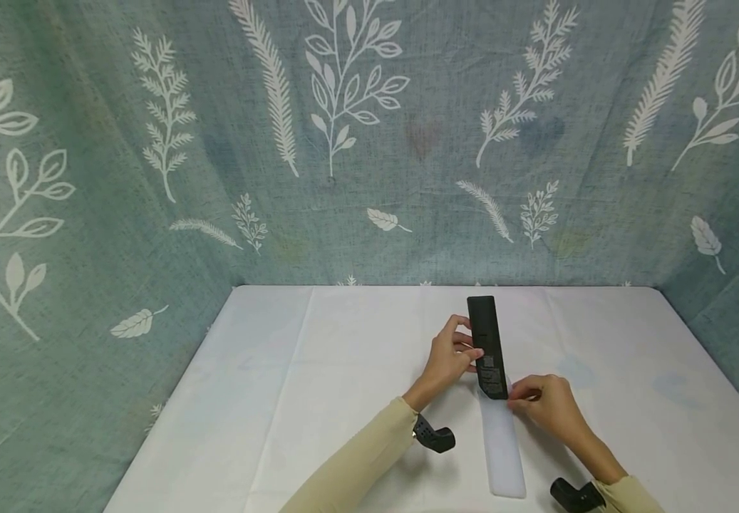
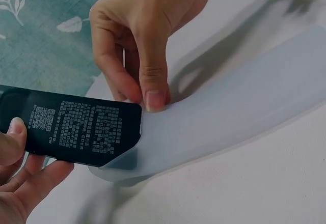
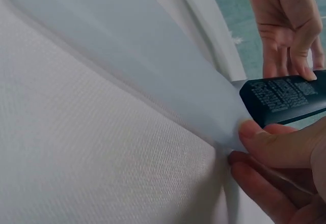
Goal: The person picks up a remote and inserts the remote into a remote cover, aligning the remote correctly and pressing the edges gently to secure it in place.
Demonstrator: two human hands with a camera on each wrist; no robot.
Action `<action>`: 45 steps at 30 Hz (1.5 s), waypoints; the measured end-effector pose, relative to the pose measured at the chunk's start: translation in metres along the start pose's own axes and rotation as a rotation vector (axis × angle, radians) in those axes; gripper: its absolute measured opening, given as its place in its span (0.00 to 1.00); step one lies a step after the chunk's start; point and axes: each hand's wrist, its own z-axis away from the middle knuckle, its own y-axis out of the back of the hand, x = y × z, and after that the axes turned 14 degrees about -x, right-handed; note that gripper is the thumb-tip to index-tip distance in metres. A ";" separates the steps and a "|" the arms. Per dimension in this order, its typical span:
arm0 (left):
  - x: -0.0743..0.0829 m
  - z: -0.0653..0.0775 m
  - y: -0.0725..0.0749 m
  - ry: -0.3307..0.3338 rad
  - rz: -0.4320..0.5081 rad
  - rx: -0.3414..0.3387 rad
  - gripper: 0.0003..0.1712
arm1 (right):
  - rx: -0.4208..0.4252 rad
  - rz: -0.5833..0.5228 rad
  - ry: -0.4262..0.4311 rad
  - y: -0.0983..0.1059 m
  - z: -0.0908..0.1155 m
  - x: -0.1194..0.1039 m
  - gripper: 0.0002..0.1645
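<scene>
A long, flat black case (image 1: 487,331) with a QR code and small white print points away from me at the right of centre. My left hand (image 1: 445,362) pinches it from the left side, thumb on the printed face and fingers behind. Its lower end, with one cut corner, overlaps the far end of a long, translucent whitish strip (image 1: 504,452). That strip's far edge is pinched between thumb and fingers of my right hand (image 1: 551,407). In the right wrist view, the thumb (image 3: 254,132) presses on the strip's corner, close to the black case (image 3: 280,98).
Both things are over a table with a white cloth (image 1: 343,370). A teal curtain (image 1: 369,142) with white leaf prints hangs along the back and sides. Black wrist devices show at the left wrist (image 1: 435,436) and right wrist (image 1: 576,494).
</scene>
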 end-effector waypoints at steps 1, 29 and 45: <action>0.000 0.000 0.000 0.003 0.000 -0.001 0.24 | 0.010 -0.014 0.018 -0.001 0.000 0.000 0.12; -0.008 -0.001 0.004 0.015 0.024 0.020 0.23 | -0.013 -0.424 0.179 -0.008 0.001 0.013 0.23; -0.013 -0.001 0.004 0.020 -0.025 -0.025 0.22 | 0.054 -0.058 0.342 -0.014 -0.001 0.006 0.17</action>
